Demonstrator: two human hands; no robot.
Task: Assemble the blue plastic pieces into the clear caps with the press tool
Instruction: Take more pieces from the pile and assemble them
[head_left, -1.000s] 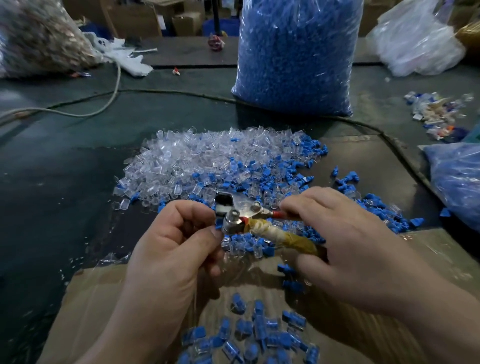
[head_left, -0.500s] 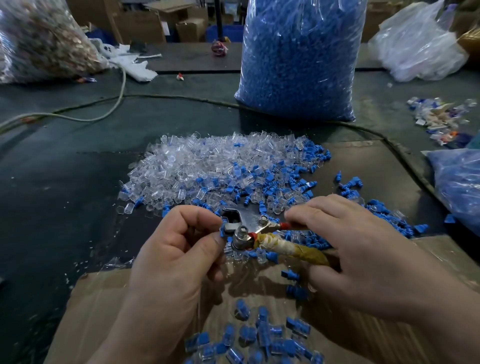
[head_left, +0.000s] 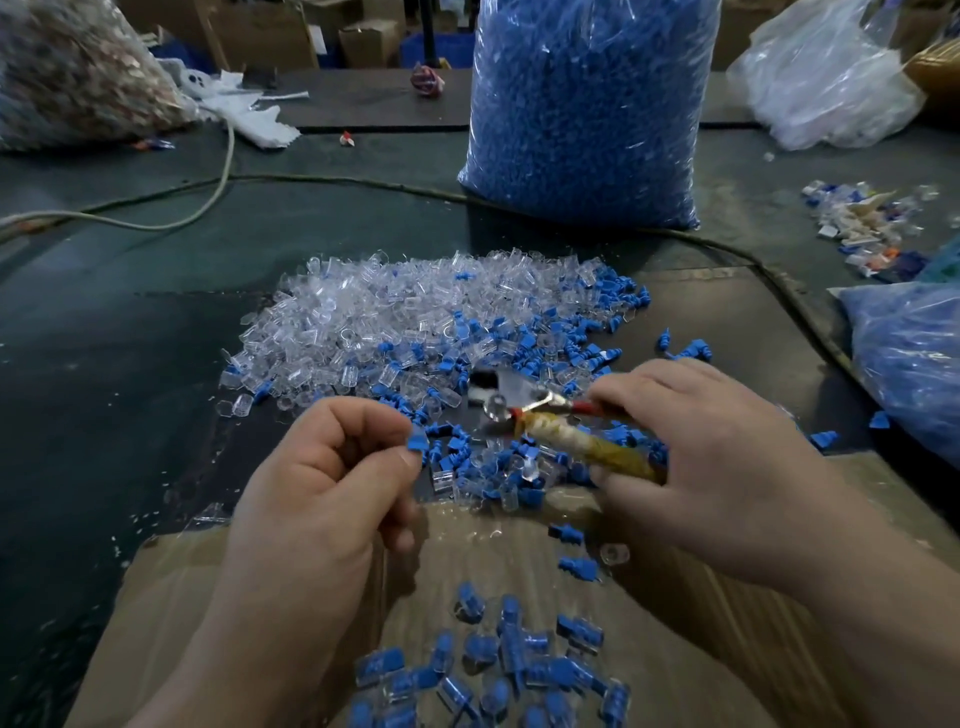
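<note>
Dark counter (head_left: 130, 322) strewn with small plastic parts, one blue piece held up in your left hand.
Your left hand (head_left: 322, 499) pinched a blue piece (head_left: 417, 442) between thumb and forefinger tip, just left of the press tool (head_left: 524, 410), whose wrapped handles your right hand (head_left: 727, 457) gripped with curled fingers. More pieces lay mixed among the clear caps (head_left: 395, 312) in the heap beyond. Such a piece was likely feather-light, stiff and slick, apt to flick away; you did best to hold its broad end, leaving the ribbed stem free for the cap.
</note>
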